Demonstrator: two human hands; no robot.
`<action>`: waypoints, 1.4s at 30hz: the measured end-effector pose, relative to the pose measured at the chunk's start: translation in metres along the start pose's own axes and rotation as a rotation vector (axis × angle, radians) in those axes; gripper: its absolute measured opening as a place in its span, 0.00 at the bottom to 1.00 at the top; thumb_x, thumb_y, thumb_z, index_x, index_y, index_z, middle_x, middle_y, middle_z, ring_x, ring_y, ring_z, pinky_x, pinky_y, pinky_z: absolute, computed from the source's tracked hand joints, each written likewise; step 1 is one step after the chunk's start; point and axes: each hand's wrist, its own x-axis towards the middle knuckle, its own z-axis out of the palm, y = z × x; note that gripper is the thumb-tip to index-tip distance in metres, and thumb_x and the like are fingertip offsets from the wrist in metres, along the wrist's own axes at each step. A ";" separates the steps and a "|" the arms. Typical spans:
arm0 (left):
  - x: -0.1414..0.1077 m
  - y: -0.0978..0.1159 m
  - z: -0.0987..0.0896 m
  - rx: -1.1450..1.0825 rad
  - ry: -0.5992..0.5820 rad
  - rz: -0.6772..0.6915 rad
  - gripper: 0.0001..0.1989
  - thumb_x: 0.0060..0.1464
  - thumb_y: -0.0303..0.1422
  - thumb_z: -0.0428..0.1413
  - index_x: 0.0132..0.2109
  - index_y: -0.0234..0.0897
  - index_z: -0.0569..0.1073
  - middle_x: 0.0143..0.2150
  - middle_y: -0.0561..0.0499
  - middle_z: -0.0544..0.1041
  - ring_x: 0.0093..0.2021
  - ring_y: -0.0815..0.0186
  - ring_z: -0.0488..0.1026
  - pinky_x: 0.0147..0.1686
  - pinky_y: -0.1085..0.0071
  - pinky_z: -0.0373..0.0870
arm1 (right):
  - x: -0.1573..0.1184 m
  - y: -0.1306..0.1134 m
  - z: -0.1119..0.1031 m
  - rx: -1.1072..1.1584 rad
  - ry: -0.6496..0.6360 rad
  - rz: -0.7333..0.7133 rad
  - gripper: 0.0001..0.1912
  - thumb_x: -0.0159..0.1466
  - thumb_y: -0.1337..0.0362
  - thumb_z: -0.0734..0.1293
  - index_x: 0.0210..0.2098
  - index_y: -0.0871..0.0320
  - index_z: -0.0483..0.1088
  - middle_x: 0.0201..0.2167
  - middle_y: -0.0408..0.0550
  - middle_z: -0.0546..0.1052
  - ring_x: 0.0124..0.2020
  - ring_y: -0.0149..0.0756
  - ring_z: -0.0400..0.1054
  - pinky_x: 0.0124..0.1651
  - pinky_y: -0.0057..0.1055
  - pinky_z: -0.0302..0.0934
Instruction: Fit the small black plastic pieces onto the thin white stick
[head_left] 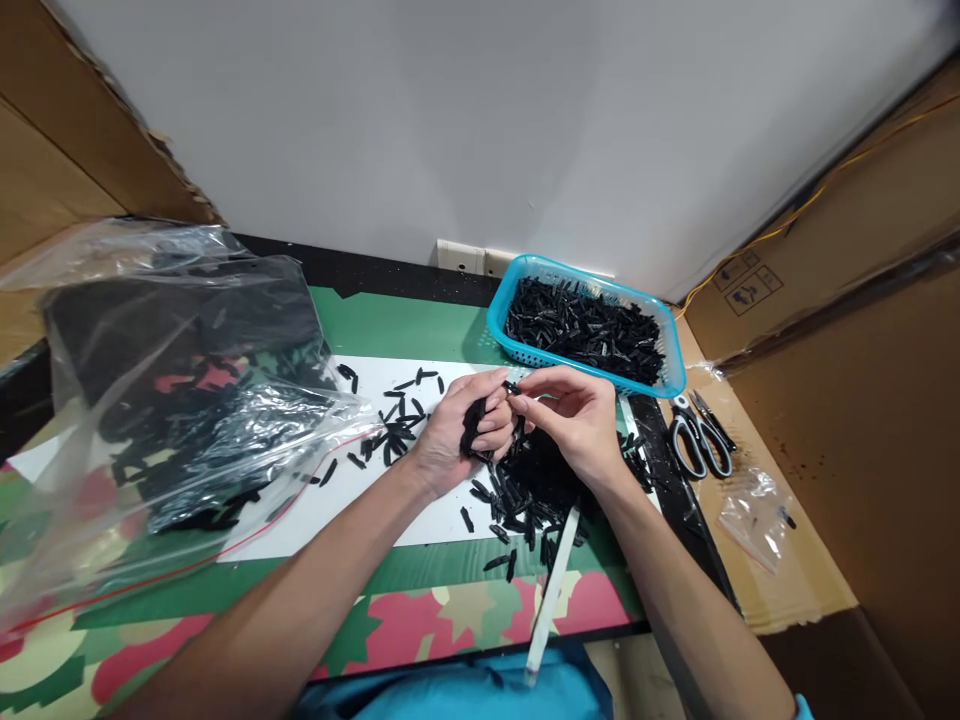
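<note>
My left hand [469, 425] is closed around a bunch of small black strips [472, 428], which look like thin plastic or rubber pieces. Its thumb and forefinger meet my right hand [574, 420] over one small black piece [511, 388]. The right thumb and forefinger pinch that piece from the other side. Below the hands lies a heap of similar black pieces [525, 500], partly hidden by my right wrist. More loose pieces [397, 430] are scattered on the white sheet [315, 525] to the left.
A blue basket [679, 365] full of black pieces stands at the back. Scissors [701, 440] and a small clear bag [754, 520] lie to the right on cardboard. A large clear zip bag [187, 440] covers the left side. A pale strip [553, 595] overhangs the front edge.
</note>
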 end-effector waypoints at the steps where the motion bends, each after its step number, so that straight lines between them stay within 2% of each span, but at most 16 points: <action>1: 0.000 0.000 0.000 0.001 0.004 -0.004 0.22 0.55 0.41 0.67 0.24 0.37 0.64 0.15 0.62 0.58 0.11 0.77 0.52 0.13 0.77 0.59 | 0.000 -0.001 0.000 -0.003 0.000 0.001 0.08 0.58 0.62 0.80 0.36 0.55 0.81 0.33 0.45 0.82 0.31 0.32 0.76 0.29 0.27 0.72; 13: -0.001 0.000 0.002 0.009 0.030 -0.025 0.24 0.56 0.42 0.66 0.22 0.36 0.64 0.15 0.61 0.55 0.11 0.78 0.51 0.13 0.78 0.58 | 0.001 -0.003 -0.001 -0.005 -0.009 0.033 0.13 0.58 0.56 0.80 0.36 0.56 0.79 0.32 0.44 0.81 0.28 0.32 0.75 0.27 0.28 0.71; 21: -0.001 0.000 0.002 -0.001 0.007 -0.033 0.23 0.56 0.41 0.65 0.22 0.36 0.64 0.15 0.61 0.55 0.11 0.77 0.52 0.13 0.77 0.59 | 0.001 -0.003 -0.001 -0.023 -0.016 0.048 0.14 0.59 0.53 0.79 0.36 0.55 0.79 0.31 0.44 0.81 0.27 0.33 0.75 0.26 0.30 0.71; 24: -0.001 -0.001 0.003 -0.014 -0.001 -0.035 0.22 0.58 0.40 0.64 0.23 0.36 0.64 0.16 0.61 0.56 0.12 0.77 0.52 0.14 0.77 0.58 | 0.000 -0.003 -0.002 -0.078 0.033 0.001 0.13 0.63 0.53 0.76 0.35 0.56 0.78 0.30 0.45 0.80 0.26 0.33 0.73 0.28 0.31 0.70; 27: -0.001 0.001 0.003 -0.047 -0.006 -0.018 0.22 0.59 0.38 0.63 0.23 0.37 0.63 0.17 0.61 0.56 0.14 0.77 0.51 0.14 0.77 0.58 | -0.001 -0.004 -0.006 -0.170 0.142 -0.102 0.10 0.66 0.56 0.74 0.34 0.56 0.77 0.28 0.44 0.79 0.27 0.33 0.72 0.31 0.32 0.68; 29: -0.001 0.002 0.003 -0.056 0.012 0.004 0.22 0.59 0.38 0.63 0.24 0.37 0.62 0.18 0.61 0.56 0.14 0.77 0.51 0.15 0.77 0.57 | -0.003 -0.005 -0.010 -0.260 0.167 -0.160 0.11 0.68 0.57 0.71 0.33 0.55 0.76 0.27 0.43 0.77 0.27 0.34 0.70 0.33 0.33 0.67; 34: 0.002 0.000 -0.001 0.029 0.085 0.015 0.22 0.59 0.42 0.63 0.26 0.37 0.62 0.19 0.61 0.58 0.14 0.78 0.52 0.15 0.78 0.55 | -0.005 -0.009 -0.010 -0.543 0.090 -0.288 0.12 0.71 0.58 0.67 0.32 0.54 0.74 0.29 0.45 0.76 0.31 0.38 0.68 0.39 0.38 0.64; 39: 0.003 -0.008 0.000 0.077 0.172 -0.004 0.22 0.56 0.46 0.65 0.28 0.37 0.64 0.18 0.61 0.60 0.14 0.77 0.55 0.14 0.80 0.48 | -0.008 -0.009 0.002 -0.560 -0.083 -0.344 0.02 0.69 0.62 0.71 0.39 0.53 0.76 0.35 0.46 0.80 0.34 0.38 0.70 0.39 0.36 0.66; 42: 0.002 -0.010 0.003 0.104 0.235 0.064 0.21 0.55 0.45 0.65 0.27 0.37 0.65 0.18 0.59 0.61 0.14 0.76 0.56 0.14 0.80 0.49 | -0.010 -0.008 0.007 -0.539 -0.131 -0.359 0.04 0.67 0.63 0.72 0.42 0.52 0.77 0.38 0.47 0.80 0.37 0.39 0.73 0.41 0.36 0.69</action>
